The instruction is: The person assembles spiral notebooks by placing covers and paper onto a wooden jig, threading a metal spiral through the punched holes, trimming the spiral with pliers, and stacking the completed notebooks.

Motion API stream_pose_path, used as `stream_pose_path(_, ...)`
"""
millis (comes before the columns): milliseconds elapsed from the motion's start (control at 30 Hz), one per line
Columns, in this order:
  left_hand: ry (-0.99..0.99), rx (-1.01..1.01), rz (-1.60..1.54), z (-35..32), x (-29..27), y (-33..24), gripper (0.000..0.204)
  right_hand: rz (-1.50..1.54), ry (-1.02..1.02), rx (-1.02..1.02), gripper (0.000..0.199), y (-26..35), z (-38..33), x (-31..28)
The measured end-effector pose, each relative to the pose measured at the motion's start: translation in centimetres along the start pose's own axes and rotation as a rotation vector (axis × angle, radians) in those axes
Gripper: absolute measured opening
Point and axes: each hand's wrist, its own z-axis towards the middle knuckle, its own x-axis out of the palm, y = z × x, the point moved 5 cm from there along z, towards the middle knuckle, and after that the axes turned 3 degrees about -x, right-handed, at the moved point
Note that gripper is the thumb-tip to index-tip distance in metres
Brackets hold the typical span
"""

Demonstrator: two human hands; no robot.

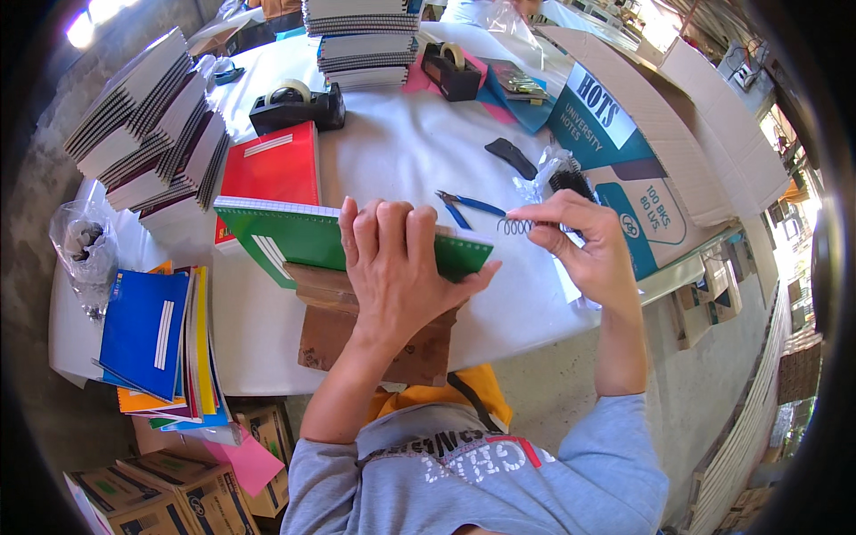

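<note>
My left hand presses down on a green notebook, gripping its far edge; the notebook rests tilted on a brown block on the white table. My right hand pinches a metal spiral wire at the notebook's right end. Blue-handled pliers lie on the table just beyond the wire.
A red notebook lies behind the green one. Stacks of spiral notebooks sit at left and back. Two tape dispensers, loose coloured covers, a large open cardboard box at right, and a bag of wire surround me.
</note>
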Motion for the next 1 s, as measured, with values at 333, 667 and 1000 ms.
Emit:
stream_pose_path(333,-0.015,0.05,-0.106,-0.3,-0.6,-0.5,0.034,0.198,-0.005,-0.076,0.02,-0.1,0.5,2.0)
stream_pose_path(667,0.137,0.068,-0.13,0.1,-0.4,0.1,0.049,0.509,0.318,0.086,0.019,-1.8,0.5,2.7)
stream_pose_path(1000,0.043,-0.003,0.005,0.3,-2.7,2.4,0.051,0.226,0.026,-0.038,0.02,0.0,0.3,1.9)
